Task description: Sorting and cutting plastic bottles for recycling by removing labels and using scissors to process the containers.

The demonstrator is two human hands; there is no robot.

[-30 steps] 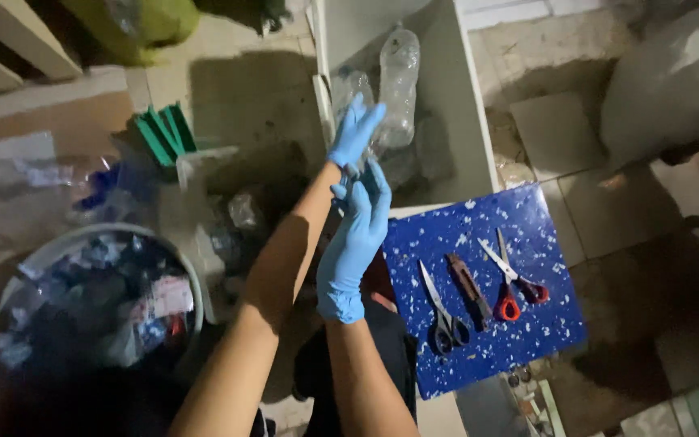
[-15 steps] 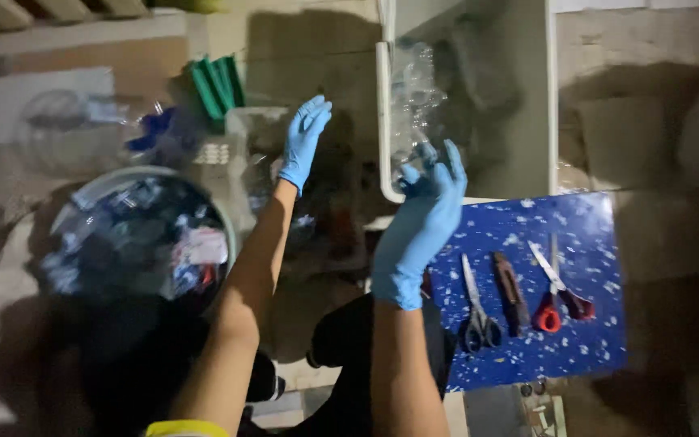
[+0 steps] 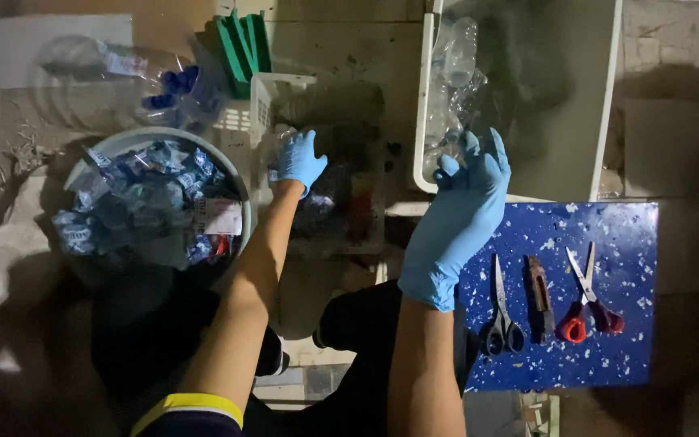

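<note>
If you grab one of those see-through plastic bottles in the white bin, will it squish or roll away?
The clear bottles in the white bin look thin and empty, so one would probably feel light and dent under the gloved right hand. Being round, it may roll if pushed, though the bin walls should stop it.

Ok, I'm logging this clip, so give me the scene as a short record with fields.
left hand: blue glove, reaching into a white basket
right hand: blue glove, raised, holds nothing
white tub: clear bottles inside
blue board: black scissors, brown knife, red scissors
round bowl: torn labels
</note>
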